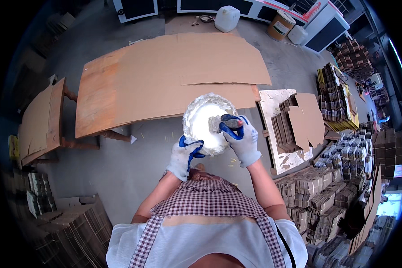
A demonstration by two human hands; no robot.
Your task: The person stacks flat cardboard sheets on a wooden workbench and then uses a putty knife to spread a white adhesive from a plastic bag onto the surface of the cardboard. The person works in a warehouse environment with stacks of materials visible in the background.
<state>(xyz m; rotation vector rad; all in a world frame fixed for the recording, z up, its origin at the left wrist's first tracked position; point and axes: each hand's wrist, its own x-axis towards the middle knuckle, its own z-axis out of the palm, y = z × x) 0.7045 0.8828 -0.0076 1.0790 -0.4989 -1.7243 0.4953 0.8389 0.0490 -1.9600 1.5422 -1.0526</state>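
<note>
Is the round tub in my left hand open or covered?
Open: no lid spans the round tub, and bright white shows inside its crusted rim. Your left hand grips its edge. How full, I cannot tell.

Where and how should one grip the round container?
Best, I think, by the rough rim of the round container, from the near left, where the left hand holds it: the edge is rounded there, while the right hand holds a grey tool over the right side.
</note>
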